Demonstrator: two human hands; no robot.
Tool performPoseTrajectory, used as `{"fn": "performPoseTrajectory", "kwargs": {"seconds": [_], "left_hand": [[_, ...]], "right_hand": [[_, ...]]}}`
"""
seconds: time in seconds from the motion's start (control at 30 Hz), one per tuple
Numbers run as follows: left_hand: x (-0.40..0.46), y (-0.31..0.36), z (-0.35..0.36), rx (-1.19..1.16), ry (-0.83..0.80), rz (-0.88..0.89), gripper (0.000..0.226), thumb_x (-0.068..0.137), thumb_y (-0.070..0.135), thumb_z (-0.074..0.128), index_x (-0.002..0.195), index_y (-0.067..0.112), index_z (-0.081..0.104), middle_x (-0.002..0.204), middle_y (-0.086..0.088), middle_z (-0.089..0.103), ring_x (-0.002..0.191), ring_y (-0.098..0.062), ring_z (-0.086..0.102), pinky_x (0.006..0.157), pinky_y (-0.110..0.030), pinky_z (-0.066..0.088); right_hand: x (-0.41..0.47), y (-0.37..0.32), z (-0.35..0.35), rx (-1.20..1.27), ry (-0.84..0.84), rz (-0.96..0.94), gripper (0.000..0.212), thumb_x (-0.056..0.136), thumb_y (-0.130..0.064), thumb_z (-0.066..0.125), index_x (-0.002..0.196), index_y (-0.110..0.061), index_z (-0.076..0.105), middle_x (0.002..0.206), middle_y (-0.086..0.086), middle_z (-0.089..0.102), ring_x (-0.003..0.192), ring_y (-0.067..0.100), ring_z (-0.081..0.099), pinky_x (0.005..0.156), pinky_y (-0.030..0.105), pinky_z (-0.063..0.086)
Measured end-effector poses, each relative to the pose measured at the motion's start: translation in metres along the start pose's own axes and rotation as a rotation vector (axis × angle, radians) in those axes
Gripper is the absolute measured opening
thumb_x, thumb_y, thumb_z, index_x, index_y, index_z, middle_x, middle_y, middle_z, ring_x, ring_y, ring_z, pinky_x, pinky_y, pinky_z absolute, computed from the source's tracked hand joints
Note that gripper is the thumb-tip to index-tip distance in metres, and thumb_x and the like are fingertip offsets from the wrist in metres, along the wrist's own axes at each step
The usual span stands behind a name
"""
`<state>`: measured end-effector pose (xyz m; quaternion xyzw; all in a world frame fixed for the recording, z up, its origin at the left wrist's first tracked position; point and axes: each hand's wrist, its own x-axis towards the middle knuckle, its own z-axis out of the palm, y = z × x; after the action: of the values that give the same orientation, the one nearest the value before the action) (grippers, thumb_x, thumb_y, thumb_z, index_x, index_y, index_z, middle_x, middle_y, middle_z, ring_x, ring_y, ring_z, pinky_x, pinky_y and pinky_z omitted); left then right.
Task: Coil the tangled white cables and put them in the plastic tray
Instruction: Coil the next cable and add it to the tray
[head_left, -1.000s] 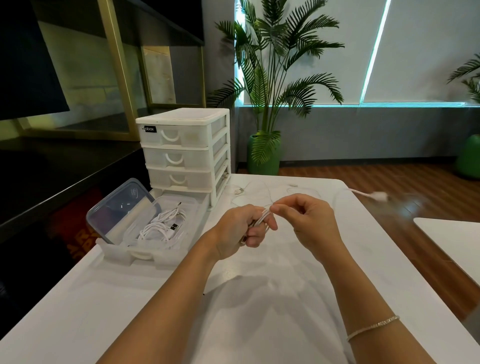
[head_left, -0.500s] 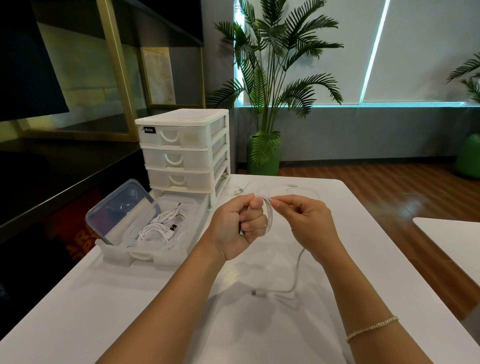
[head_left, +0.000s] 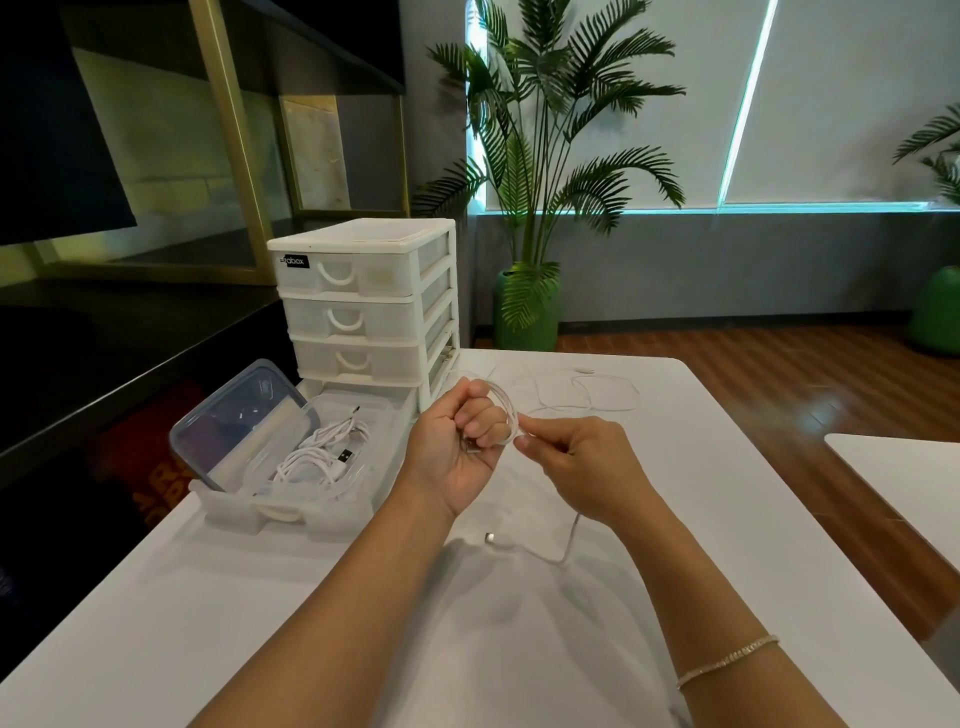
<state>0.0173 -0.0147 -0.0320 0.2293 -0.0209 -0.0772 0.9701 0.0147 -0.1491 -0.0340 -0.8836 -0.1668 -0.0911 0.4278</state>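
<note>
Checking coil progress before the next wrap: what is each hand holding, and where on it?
Left hand grips the coiled loops of the white cable. Right hand pinches the same cable just beside the coil; its loose plug end lies on the table.

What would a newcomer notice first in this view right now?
The two hands at centre: the left hand grips a small coil of white cable, while the right hand pinches the strand, its loose end trailing onto the table. To the left, the plastic tray holds coiled cables below a drawer unit.
</note>
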Motion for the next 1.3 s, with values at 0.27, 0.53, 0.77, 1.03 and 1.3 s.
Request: {"fn": "performPoseTrajectory", "kwargs": {"seconds": [0.27, 0.53, 0.77, 1.03, 1.3], "left_hand": [[0.001, -0.002, 0.007, 0.462, 0.233, 0.161, 0.040, 0.102, 0.027, 0.029, 0.073, 0.010, 0.050, 0.041, 0.004, 0.045, 0.042, -0.007, 0.047, 0.046, -0.019, 0.046], [0.003, -0.001, -0.002, 1.299, 0.253, 0.252, 0.039, 0.101, 0.030, 0.032, 0.075, 0.015, 0.056, 0.059, 0.000, 0.062, 0.064, -0.016, 0.057, 0.072, -0.031, 0.048], [-0.005, -0.009, 0.003, 1.368, 0.106, -0.072, 0.045, 0.100, 0.036, 0.031, 0.069, 0.015, 0.055, 0.049, 0.003, 0.048, 0.052, -0.012, 0.046, 0.059, -0.022, 0.033], [-0.009, -0.006, 0.005, 0.965, -0.059, -0.262, 0.043, 0.095, 0.021, 0.020, 0.072, 0.006, 0.053, 0.048, -0.001, 0.038, 0.048, -0.014, 0.038, 0.050, -0.024, 0.034], [-0.010, -0.018, 0.014, 1.180, -0.054, -0.105, 0.028, 0.090, 0.002, 0.032, 0.069, 0.011, 0.049, 0.063, -0.002, 0.049, 0.063, -0.013, 0.046, 0.071, -0.030, 0.038]], "right_hand": [[-0.004, -0.006, 0.002, -0.155, -0.148, 0.009, 0.023, 0.087, -0.030, 0.062, 0.104, -0.019, 0.072, 0.098, 0.002, 0.073, 0.083, 0.018, 0.063, 0.082, 0.033, 0.053], [-0.005, -0.012, -0.003, -0.297, -0.076, -0.062, 0.017, 0.086, -0.035, 0.061, 0.096, -0.027, 0.072, 0.089, -0.009, 0.068, 0.079, 0.010, 0.057, 0.077, 0.034, 0.052], [0.000, -0.006, -0.008, -0.186, 0.042, -0.090, 0.005, 0.090, -0.029, 0.055, 0.089, -0.026, 0.059, 0.095, -0.008, 0.054, 0.084, 0.007, 0.050, 0.078, 0.025, 0.046], [0.001, -0.003, -0.002, 0.006, 0.032, 0.021, 0.011, 0.097, -0.028, 0.041, 0.090, -0.021, 0.048, 0.071, -0.014, 0.051, 0.065, 0.003, 0.050, 0.057, 0.011, 0.036], [0.004, -0.004, -0.007, -0.025, 0.093, 0.061, 0.011, 0.099, -0.030, 0.035, 0.095, -0.023, 0.043, 0.083, -0.003, 0.055, 0.066, 0.009, 0.051, 0.057, 0.018, 0.040]]}}
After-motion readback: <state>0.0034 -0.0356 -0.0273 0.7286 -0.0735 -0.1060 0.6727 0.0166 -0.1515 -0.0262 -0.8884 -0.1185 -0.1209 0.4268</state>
